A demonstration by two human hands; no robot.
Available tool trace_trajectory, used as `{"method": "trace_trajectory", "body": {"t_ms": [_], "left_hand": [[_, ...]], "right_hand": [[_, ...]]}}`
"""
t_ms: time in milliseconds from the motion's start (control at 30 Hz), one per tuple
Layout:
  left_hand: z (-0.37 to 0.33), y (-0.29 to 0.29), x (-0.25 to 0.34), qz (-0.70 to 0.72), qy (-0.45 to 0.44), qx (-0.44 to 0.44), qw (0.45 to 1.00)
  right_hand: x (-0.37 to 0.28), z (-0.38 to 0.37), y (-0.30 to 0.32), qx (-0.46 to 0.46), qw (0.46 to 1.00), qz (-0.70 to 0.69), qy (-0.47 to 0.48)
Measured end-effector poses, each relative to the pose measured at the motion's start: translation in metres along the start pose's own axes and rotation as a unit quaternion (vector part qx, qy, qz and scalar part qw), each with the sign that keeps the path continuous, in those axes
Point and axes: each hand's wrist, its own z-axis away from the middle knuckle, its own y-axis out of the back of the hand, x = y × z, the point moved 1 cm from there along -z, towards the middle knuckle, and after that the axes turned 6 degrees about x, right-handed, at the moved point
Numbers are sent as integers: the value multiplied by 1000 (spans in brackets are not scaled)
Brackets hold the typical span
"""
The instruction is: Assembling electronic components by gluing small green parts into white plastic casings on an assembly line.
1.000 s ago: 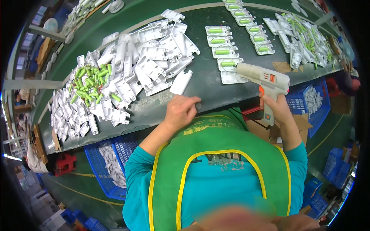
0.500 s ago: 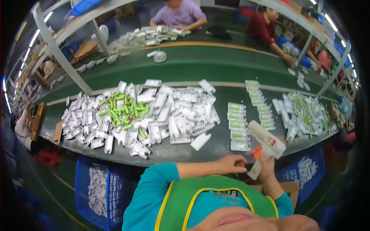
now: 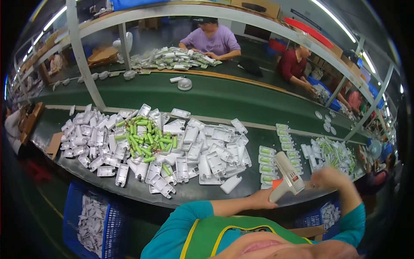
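Observation:
A cream glue gun with an orange trigger is held by its handle in my left hand, its nozzle end toward the far side. My right hand is blurred, its fingers curled beside the rear end of the gun; what they hold, if anything, I cannot make out. Under and beyond the gun lie rows of white plastic housings with green cells fitted in them. To the left is a large pile of white housings with loose green batteries heaped on it.
A heap of white housings with green cells lies at the right. Blue crates of white parts stand below the bench at both sides. A small round fan head sits on the green belt. Other people work across it, and a metal frame spans above.
The glue gun has passed from my right hand to my left. My right hand has moved right and up, to the gun's rear. The view has shifted and tilted.

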Motion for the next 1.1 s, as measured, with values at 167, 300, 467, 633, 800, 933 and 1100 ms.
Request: {"method": "trace_trajectory", "body": {"t_ms": [167,300,467,633,800,933,1100], "left_hand": [[-5,3,-13,-16,13,-81,997],[-9,-2,-36,28,-62,-77,995],[-37,-64,-131,79,-95,-67,990],[-37,-68,-122,24,-105,-50,993],[-39,-56,-118,-39,-90,-46,994],[-28,-17,-52,52,-71,-121,989],[-10,0,-23,0,-81,-104,991]], "right_hand": [[-79,-88,205,493,853,-50,162],[-191,-190,323,545,773,36,321],[-278,-288,369,591,758,88,262],[-282,-340,366,567,791,175,152],[-304,-305,321,669,703,84,226],[-264,-296,342,703,673,79,215],[-205,-228,357,791,535,-62,289]]}}
